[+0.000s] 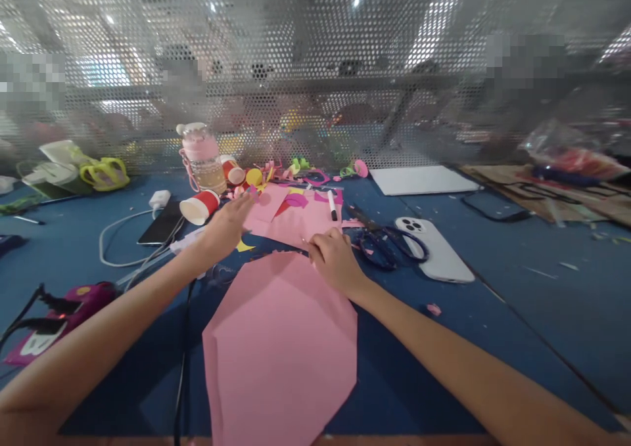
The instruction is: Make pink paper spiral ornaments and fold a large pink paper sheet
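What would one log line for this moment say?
left hand: open, reaching over pink scraps | right hand: pinching large pink sheet top edge | scissors: lying beside

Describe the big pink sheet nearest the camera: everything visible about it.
The pink sheet looks like plain matte paper, cut to an irregular many-sided shape. It lies flat on the blue table, its near edge at the table's front. The right hand rests at its far edge; whether it pinches this sheet is unclear. The left hand is beyond it, apart.
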Available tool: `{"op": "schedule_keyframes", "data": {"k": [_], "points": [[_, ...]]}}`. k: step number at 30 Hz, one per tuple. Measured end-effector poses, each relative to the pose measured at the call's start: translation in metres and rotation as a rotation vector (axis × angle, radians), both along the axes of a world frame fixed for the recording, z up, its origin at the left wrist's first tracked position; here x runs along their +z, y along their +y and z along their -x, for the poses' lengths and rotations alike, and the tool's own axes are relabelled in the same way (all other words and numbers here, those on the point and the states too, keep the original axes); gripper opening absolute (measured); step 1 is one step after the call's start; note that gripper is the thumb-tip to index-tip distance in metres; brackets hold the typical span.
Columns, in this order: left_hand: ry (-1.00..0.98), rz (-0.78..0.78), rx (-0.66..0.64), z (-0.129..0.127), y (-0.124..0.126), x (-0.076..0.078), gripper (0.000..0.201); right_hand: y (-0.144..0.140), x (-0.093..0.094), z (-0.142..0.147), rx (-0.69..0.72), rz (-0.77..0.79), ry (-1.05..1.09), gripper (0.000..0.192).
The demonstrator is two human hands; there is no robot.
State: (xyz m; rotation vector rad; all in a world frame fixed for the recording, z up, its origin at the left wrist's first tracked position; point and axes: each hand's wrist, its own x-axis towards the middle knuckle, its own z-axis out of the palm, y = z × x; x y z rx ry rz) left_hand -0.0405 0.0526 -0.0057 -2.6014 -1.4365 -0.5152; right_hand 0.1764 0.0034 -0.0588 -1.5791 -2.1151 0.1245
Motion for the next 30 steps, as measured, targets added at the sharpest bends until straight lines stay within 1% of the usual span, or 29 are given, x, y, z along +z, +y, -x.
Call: {"op": "schedule_keyframes", "data": {"k": [1,2,3,4,5,6,8,10,12,14,19,24,27,30], "points": [[-0.007,0.008,-0.111,-0.004,-0.003,-0.005,0.045,-0.001,0.001,0.0,0.002,-0.009,0.008,0.027],[-0.022,0.031,-0.221,-0.009,-0.007,-0.009,0.041,-0.002,0.001,0.0,0.002,-0.028,0.014,0.027],[-0.051,0.059,-0.303,-0.014,-0.012,-0.013,0.034,-0.002,0.002,0.0,0.004,-0.054,0.02,0.027],[-0.082,0.077,-0.346,-0.019,-0.017,-0.016,0.028,-0.003,0.001,0.001,0.01,-0.089,0.025,0.028],[-0.095,0.057,-0.352,-0.023,-0.023,-0.018,0.025,-0.004,0.001,0.001,0.018,-0.13,0.029,0.028],[-0.083,-0.003,-0.365,-0.027,-0.029,-0.021,0.023,-0.005,0.0,0.002,0.029,-0.177,0.03,0.029],[-0.058,-0.136,-0.369,-0.031,-0.037,-0.027,0.021,-0.008,0.0,0.004,0.051,-0.277,0.023,0.031],[-0.091,-0.241,-0.35,-0.032,-0.042,-0.034,0.022,-0.011,0.001,0.006,0.059,-0.363,0.01,0.032],[-0.138,-0.314,-0.337,-0.032,-0.045,-0.04,0.024,-0.015,0.002,0.008,0.068,-0.419,-0.003,0.032],[-0.171,-0.343,-0.331,-0.032,-0.046,-0.043,0.025,-0.017,0.004,0.009,0.086,-0.456,-0.015,0.031],[-0.227,-0.251,-0.302,-0.033,-0.051,-0.045,0.022,-0.02,0.006,0.01,0.109,-0.552,0.005,0.025],[-0.266,-0.235,-0.287,-0.032,-0.052,-0.047,0.02,-0.02,0.004,0.013,0.126,-0.621,0.069,0.021],[-0.273,-0.196,-0.27,-0.031,-0.051,-0.05,0.021,-0.021,0.003,0.014,0.117,-0.627,0.078,0.021],[-0.269,-0.129,-0.27,-0.032,-0.051,-0.049,0.024,-0.021,0.003,0.013,0.095,-0.609,0.061,0.02]]}}
